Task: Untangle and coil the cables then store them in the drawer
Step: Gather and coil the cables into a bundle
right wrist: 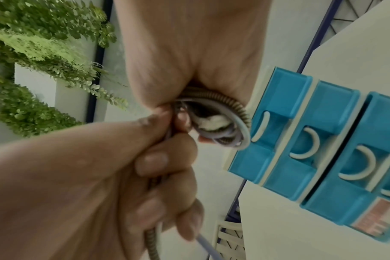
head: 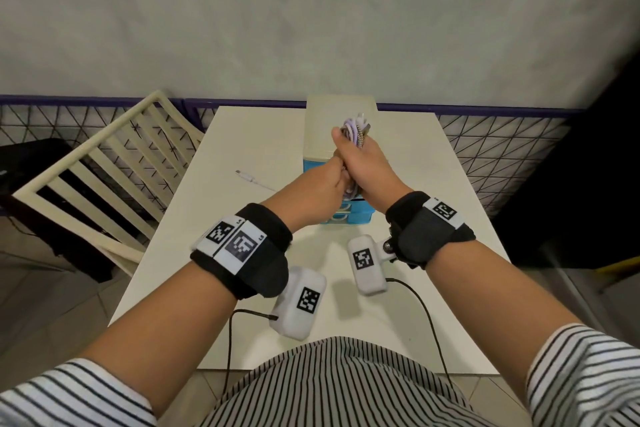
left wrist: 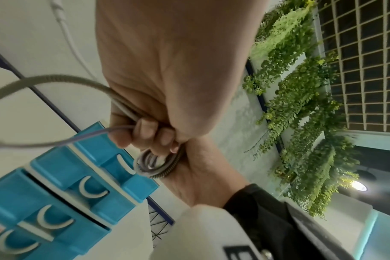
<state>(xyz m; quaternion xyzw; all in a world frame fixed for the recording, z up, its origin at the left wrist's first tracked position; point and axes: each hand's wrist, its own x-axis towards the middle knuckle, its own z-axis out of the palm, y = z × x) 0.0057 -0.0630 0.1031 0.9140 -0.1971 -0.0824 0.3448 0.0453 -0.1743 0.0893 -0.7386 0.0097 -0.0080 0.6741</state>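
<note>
Both hands are clenched on the cable bundle (head: 356, 135), held above the desk (head: 242, 149) in front of the blue drawer unit (head: 349, 215). Right hand (head: 367, 163) fists the coil, loops of lilac, grey and ribbed cable sticking out top and bottom. Left hand (head: 322, 187) grips the loose strands just beside it. A white cable (head: 251, 178) lies on the desk, left of the unit. Pink label (right wrist: 372, 218) on the lowest drawer, text too blurred to read. Wrist-band markers: square codes only, no legible writing.

Dim even light; soft shadows; wide-angle edge bending; wrist views blurred
</note>
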